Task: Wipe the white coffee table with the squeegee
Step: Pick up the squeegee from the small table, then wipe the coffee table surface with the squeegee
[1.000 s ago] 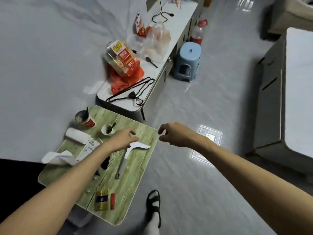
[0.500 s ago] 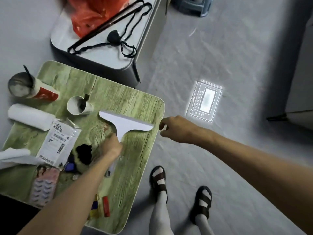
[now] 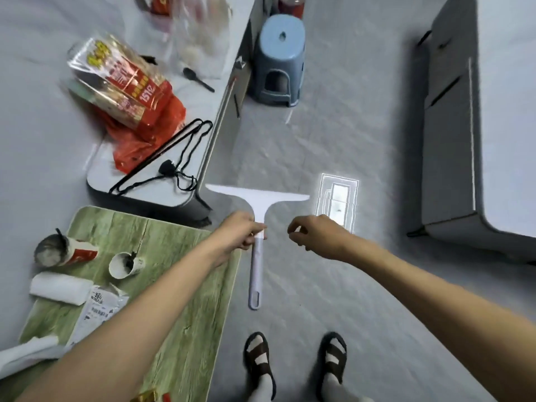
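Observation:
My left hand (image 3: 240, 232) grips a white squeegee (image 3: 257, 216) near the top of its handle and holds it in the air over the grey floor, blade pointing away from me, just off the right edge of the green folding table (image 3: 185, 323). My right hand (image 3: 314, 236) hovers a short way right of the handle, fingers loosely curled, holding nothing. A white coffee table (image 3: 510, 117) with a grey side stands at the far right.
A long white cabinet (image 3: 162, 190) at the upper left carries red snack bags, a black hanger and a cord. A blue plastic stool (image 3: 280, 59) stands beyond it. Cups, tissue and packets lie on the green table. My sandalled feet (image 3: 295, 364) are below.
My left hand has lifted the squeegee off the green table and carried it right, out over the floor. The view has tilted up, so the coffee table shows again.

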